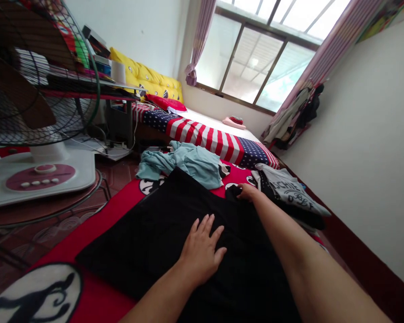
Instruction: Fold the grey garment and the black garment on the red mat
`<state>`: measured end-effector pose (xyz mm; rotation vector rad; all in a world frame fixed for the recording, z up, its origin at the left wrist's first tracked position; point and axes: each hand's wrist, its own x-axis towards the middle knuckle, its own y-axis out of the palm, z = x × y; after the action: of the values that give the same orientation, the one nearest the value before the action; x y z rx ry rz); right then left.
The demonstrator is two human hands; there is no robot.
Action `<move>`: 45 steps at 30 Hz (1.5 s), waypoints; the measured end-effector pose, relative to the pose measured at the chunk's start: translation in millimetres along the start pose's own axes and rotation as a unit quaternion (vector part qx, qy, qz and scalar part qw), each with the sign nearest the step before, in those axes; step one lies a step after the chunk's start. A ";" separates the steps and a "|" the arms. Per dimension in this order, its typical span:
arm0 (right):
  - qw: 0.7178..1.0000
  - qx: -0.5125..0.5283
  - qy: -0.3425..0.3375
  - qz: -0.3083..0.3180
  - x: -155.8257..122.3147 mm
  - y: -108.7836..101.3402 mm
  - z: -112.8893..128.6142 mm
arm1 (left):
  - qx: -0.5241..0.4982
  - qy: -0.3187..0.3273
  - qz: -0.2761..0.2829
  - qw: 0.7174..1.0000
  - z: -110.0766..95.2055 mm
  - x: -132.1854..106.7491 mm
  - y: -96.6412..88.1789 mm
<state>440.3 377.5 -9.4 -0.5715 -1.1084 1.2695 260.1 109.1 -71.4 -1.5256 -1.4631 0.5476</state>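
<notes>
A black garment point(148, 233) lies spread over a red cover point(65, 242) with round black-and-white patterns. My left hand point(204, 246) rests flat on the middle of the cloth, fingers stretched out. Farther off, my right hand point(248, 192) is closed on a bunched bit of the same garment at its far right edge; its fingertips are partly hidden. Just beyond the garment's far edge is a rumpled light-blue garment point(195, 161). To the right of my right arm sits a stack of clothes with a grey printed shirt point(291, 186) on top.
A fan point(43, 175) stands on a round table at the left, close to the red cover. At the back, a bed has a stars-and-stripes cover point(205, 137) and a yellow cushion point(148, 76). Clothes point(294, 116) hang by the right wall.
</notes>
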 end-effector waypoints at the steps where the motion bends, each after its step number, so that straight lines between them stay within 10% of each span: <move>1: 1.000 -0.014 0.021 0.011 -3.8 -4.8 1.7 | 0.000 -0.001 -0.001 1.000 -0.1 0.0 -0.2; 10: 0.988 -0.007 0.114 -0.106 -62.6 -101.9 10.0 | 0.041 0.002 -0.001 0.999 -2.6 0.4 -4.0; 15: 0.983 0.079 0.062 -0.154 -171.7 -142.0 4.3 | 0.044 0.017 -0.031 0.998 -1.8 -1.2 -4.1; 22: 0.974 0.035 0.053 0.216 -320.5 -161.0 5.4 | 0.017 0.017 -0.095 0.995 0.2 -1.5 -2.6; 27: 0.993 0.008 0.004 0.117 -278.3 -152.5 23.1 | 0.018 0.022 -0.100 0.995 0.2 -1.7 -2.2; 37: 0.994 0.035 0.088 0.056 -202.3 -58.3 27.4 | 0.025 0.035 -0.089 0.995 2.7 -3.2 -5.8; 45: 0.961 0.238 0.054 -0.133 -247.2 -158.9 12.2 | 0.016 0.025 -0.083 0.996 0.5 -4.5 -7.2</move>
<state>522.5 101.1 48.4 -0.1211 -0.7230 1.1968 255.0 104.0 -66.9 -1.3677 -1.5189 0.4276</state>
